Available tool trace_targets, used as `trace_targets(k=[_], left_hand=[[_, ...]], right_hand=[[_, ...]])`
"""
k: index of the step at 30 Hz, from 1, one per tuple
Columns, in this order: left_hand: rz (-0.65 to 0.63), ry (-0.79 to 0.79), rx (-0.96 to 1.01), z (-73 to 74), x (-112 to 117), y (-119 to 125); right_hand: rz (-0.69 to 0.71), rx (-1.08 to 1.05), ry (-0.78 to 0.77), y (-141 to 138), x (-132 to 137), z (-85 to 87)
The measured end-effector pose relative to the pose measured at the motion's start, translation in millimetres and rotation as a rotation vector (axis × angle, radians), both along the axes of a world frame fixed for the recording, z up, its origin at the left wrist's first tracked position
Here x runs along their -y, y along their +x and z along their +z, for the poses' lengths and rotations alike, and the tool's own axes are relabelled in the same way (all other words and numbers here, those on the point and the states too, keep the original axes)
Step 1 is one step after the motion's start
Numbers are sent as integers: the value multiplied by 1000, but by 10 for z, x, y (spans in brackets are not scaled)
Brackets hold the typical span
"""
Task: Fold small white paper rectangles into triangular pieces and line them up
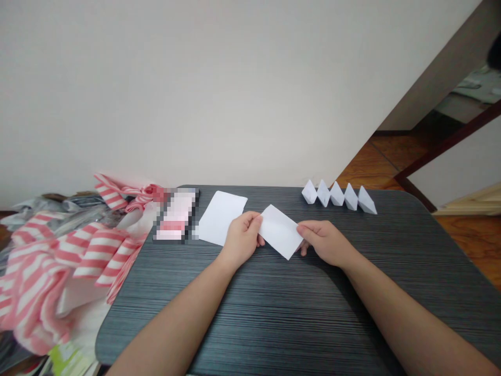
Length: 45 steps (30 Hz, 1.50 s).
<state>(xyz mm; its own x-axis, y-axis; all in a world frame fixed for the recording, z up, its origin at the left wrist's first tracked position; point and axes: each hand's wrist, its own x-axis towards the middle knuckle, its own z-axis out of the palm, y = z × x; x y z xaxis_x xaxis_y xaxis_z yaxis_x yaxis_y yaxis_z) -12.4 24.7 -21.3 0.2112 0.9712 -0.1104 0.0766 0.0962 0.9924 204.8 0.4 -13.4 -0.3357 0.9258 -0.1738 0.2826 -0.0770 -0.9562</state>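
Head view: white paper [280, 232], lengthwise down-right, between left hand [242, 239] and right hand [324, 242]

Bare left forearm [176, 318], bare right forearm [410, 313], small left hand [240, 240], small right hand [324, 243] (slender fingers [250, 222])

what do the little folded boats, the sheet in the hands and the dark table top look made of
The small white folded boats look like plain paper, with crisp creases and thin matte walls. The white rectangular sheet looks like similar thin, matte, uncoated paper. The dark grey table top looks like laminate or vinyl, with fine ribbed stripes and a soft sheen, though its core cannot be told from here.
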Motion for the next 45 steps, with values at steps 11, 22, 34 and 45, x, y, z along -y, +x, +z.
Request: trace_targets(k=[11, 22, 34, 45], left_hand=[[-192, -21, 65, 83, 57, 34], [-242, 79, -153, 18, 85, 19], [-193, 136, -231, 85, 67, 5], [-227, 37, -44, 52, 80, 16]], right_hand=[[-195, -152, 22, -135, 26, -17], [-163, -1, 118, -100, 22, 22], [-109, 102, 136, -92, 46, 11], [-130, -28, 109, -107, 32, -18]])
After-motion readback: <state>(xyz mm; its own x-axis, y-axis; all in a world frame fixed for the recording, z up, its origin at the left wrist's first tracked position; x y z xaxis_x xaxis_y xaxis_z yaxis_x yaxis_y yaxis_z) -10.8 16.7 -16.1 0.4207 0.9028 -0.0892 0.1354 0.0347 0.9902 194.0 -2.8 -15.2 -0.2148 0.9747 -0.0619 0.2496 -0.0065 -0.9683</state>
